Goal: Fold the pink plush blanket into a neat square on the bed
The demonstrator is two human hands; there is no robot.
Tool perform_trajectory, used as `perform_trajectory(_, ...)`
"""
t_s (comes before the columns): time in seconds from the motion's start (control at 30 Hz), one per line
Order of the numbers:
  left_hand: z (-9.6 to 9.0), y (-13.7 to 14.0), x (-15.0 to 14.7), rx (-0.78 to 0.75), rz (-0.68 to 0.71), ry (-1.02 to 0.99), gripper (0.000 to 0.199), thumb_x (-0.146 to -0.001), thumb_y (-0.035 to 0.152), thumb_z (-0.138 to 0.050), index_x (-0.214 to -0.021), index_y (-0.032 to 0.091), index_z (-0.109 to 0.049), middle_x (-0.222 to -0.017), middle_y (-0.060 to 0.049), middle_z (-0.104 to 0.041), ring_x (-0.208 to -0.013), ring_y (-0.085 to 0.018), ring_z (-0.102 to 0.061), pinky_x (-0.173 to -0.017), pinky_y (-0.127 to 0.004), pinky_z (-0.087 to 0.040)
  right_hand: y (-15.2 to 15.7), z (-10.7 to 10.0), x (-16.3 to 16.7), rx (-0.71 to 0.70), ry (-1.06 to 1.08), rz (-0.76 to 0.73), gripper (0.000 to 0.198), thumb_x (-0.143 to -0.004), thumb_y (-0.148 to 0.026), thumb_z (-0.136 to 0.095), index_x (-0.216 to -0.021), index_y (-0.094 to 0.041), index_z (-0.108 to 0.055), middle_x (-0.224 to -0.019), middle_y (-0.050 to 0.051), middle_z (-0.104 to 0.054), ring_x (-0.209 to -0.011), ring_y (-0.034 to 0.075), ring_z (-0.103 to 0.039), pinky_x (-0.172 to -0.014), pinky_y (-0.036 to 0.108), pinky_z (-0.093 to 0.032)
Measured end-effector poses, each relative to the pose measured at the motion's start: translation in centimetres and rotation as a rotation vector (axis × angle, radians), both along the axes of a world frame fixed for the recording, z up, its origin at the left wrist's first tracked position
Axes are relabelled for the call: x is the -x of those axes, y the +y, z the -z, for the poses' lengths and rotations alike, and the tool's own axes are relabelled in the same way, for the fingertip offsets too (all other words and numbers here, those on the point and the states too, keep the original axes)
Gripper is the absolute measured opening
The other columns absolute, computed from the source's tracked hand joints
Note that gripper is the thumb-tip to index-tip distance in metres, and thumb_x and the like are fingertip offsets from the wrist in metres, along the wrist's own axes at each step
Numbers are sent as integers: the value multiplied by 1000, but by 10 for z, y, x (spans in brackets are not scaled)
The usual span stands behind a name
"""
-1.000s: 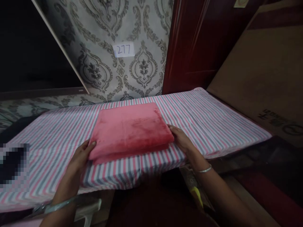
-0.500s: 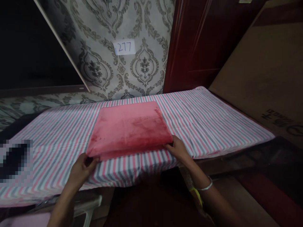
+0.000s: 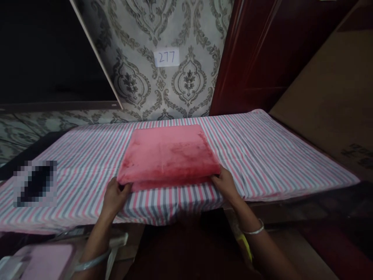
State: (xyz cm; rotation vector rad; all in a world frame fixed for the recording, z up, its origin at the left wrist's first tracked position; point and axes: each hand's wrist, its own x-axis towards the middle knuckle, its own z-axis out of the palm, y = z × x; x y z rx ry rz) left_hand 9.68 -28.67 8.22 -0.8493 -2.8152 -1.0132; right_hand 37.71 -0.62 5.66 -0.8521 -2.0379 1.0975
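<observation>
A folded plush cloth in pinkish red [image 3: 169, 153], perhaps a blanket or towel, lies as a flat rectangle on a striped tablecloth [image 3: 262, 155]. My left hand [image 3: 115, 196] pinches its near left corner between thumb and fingers. At the near right corner, my right hand [image 3: 225, 182] grips the edge, with some fingertips hidden by the cloth. Along the front, the layers of the fold show as a darker red band. A bracelet circles each wrist.
A dark screen [image 3: 52, 54] stands at the back left, before patterned wallpaper [image 3: 189, 81] bearing a "277" label [image 3: 167, 57]. A large cardboard box [image 3: 329, 93] borders the right end. A blurred dark item [image 3: 37, 183] lies at left, and a pink seat-like surface [image 3: 48, 260] sits below.
The view has shifted, so everything appears farther right. Both hands keep their hold on the cloth's near corners, and the cloth looks nearly the same.
</observation>
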Motion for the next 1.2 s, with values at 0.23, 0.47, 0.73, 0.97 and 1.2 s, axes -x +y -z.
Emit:
perform_trajectory(0.23, -4, -3, 3, -40, 4, -18, 21, -68, 47, -54, -72, 26, -51, -76, -7, -59, -80, -28, -60, -76, -37, -49, 9, 6, -10, 168, 109, 27, 42, -73, -39, -57, -111, -24, -56, -87, 5, -72, -82, 27, -65, -74, 36, -52)
perform_trajectory(0.47, 5, -11, 8, -152, -10, -249, 36, -63, 54, -64, -81, 23, -61, -82, -7, -69, -84, -28, -64, -76, -35, -51, 9, 3, -19, 256, 89, -35, 65, -74, -46, -62, -133, -21, -52, -70, 0, -67, -62, 22, -61, -58, 32, -48)
perform_trajectory(0.73, 7, -18, 7, -404, -12, -537, 52, -52, 55, -79, -93, 22, -70, -102, -8, -76, -107, -33, -66, -91, -39, -53, 4, -17, -22, 525, 89, -84, 90, -76, -74, -60, -145, -16, -48, -56, -2, -60, -46, 20, -57, -43, 29, -39)
perform_trajectory(0.97, -13, -10, -3, -399, -112, -567, 71, -69, 84, -59, -96, 20, -71, -94, -8, -74, -94, -30, -67, -84, -43, -54, 3, -23, -15, 318, 3, -107, 67, -74, -73, -64, -111, -17, -66, -87, 7, -72, -53, 18, -60, -53, 32, -49)
perform_trajectory(1.2, -9, 1, -12, -514, -86, -260, 82, -54, 80, -73, -105, 17, -67, -96, -6, -69, -83, -23, -63, -74, -34, -52, 8, -8, -13, 11, 84, 45, 65, -74, -65, -68, -119, -18, -67, -107, 12, -71, -88, 27, -67, -74, 40, -56)
